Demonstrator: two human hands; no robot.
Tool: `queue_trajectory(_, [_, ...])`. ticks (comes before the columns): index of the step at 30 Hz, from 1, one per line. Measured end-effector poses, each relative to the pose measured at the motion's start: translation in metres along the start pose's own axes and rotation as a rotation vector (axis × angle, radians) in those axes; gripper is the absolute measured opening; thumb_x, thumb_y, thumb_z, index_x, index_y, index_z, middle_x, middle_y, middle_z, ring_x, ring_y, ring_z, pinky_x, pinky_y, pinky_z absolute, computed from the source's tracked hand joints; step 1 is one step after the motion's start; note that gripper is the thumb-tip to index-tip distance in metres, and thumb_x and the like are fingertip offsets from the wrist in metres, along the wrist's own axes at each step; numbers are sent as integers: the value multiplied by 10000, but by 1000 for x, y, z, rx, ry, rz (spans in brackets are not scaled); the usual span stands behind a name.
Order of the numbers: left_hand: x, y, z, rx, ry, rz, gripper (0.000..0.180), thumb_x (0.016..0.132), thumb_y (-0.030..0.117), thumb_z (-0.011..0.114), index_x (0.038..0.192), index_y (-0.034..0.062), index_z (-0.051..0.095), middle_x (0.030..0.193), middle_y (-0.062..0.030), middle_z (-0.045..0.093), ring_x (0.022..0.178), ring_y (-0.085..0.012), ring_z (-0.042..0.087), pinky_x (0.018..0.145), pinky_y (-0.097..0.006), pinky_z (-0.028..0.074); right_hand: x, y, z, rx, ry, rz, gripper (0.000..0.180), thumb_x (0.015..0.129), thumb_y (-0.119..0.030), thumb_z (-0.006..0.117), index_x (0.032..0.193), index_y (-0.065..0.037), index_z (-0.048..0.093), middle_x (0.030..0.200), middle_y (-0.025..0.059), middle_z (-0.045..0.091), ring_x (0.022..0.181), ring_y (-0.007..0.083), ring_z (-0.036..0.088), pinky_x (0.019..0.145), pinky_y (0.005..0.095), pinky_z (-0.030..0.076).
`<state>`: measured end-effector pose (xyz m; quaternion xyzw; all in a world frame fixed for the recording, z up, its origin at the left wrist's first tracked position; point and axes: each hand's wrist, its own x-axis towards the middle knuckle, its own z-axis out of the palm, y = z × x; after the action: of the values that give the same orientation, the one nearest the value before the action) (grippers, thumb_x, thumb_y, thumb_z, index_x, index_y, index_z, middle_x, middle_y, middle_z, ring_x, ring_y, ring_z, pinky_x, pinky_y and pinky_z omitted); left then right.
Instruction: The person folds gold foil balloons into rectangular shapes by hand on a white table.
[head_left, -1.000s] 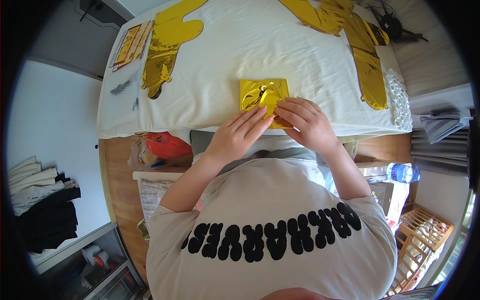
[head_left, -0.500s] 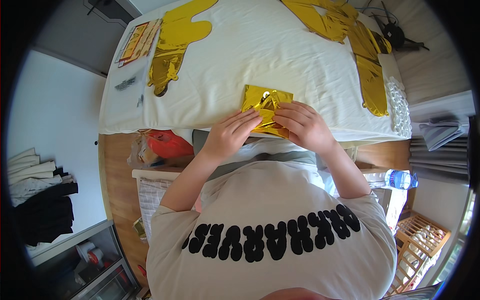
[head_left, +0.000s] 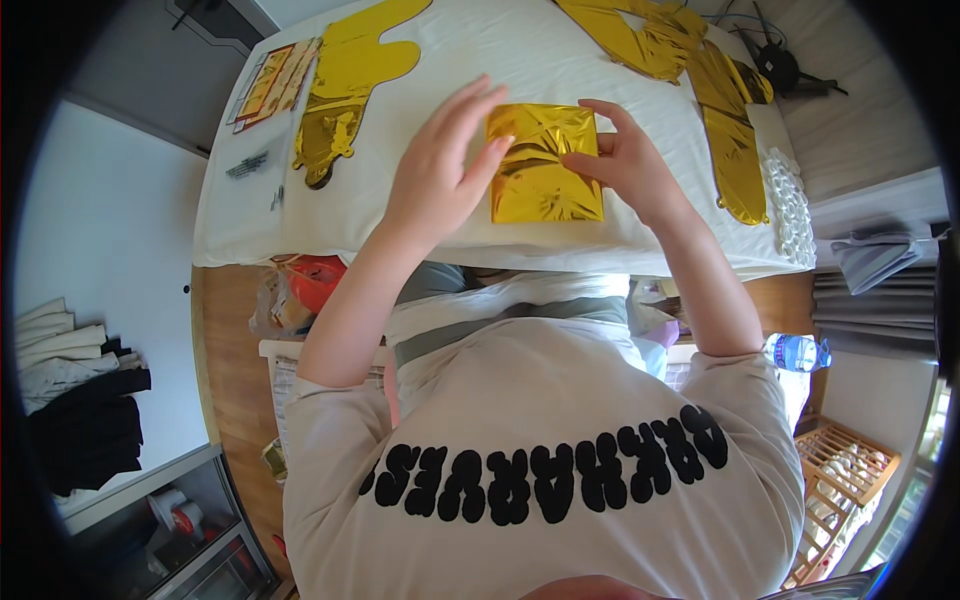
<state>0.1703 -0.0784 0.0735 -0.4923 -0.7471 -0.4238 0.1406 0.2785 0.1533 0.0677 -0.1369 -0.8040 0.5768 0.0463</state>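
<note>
A folded gold foil balloon [head_left: 545, 195], now a creased shiny square, is in front of me over the white-covered table. My right hand [head_left: 632, 165] grips it at its right edge, the thumb lying on the foil and the index finger reaching past the upper corner. On the other side my left hand [head_left: 438, 170] is raised with fingers stretched out and apart. Its thumb tip is by the left edge of the foil; I cannot tell whether it touches.
A flat gold foil balloon [head_left: 345, 85] lies on the table's left, near a clear bag [head_left: 240, 195] and patterned cards [head_left: 275, 85]. More gold foil [head_left: 735, 140] lies at the right, beside a black stand [head_left: 780, 68] and a bubbly clear strip [head_left: 790, 210]. A bottle [head_left: 797, 352] is below.
The foil square has moved away from my body, onto the table area, and looks larger and flatter. My left hand has lifted off it and spread; my right hand has moved forward with it.
</note>
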Motion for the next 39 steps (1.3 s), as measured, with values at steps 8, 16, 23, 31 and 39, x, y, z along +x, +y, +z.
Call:
queue_trajectory(8, [-14,-52,62,270,-519,108,638,1088,466,496,1596,86,418,1680,-159,366,1591,-364,247,1287,-531,229,2,37,22,-63,188,-33,931,878,-71,822,1637,-68,283,1355,221,661,874,168,719,770,293,583])
queue_trajectory(16, [-19,-55,71,311,-585,105,648,1092,483,468,1582,61,428,1662,-162,397,1561,-353,325,1283,-476,262,-7,30,14,-852,130,-356,725,928,-276,780,1565,-127,467,1586,152,500,1325,352,587,1075,465,498])
queue_trajectory(23, [-21,-60,69,311,-593,104,705,1075,517,487,1627,96,363,1680,-148,372,1572,-330,311,1281,-465,266,5,50,-10,-915,-234,-426,959,892,-563,737,1650,-133,336,1695,121,351,1592,299,265,1315,532,166])
queue_trajectory(31, [-8,-75,50,250,-749,134,978,937,707,600,1665,130,293,1724,-130,287,1595,-295,263,1303,-491,209,12,53,-21,-960,-337,-422,1172,739,-606,817,1676,-167,269,1719,66,315,1611,239,217,1330,521,110])
queue_trajectory(39, [8,-79,36,201,-914,139,1118,815,629,781,1692,211,227,1756,-71,210,1620,-256,185,1323,-550,93,15,49,-25,-926,-366,-396,1210,673,-565,867,1668,-179,298,1717,51,324,1609,232,223,1331,526,108])
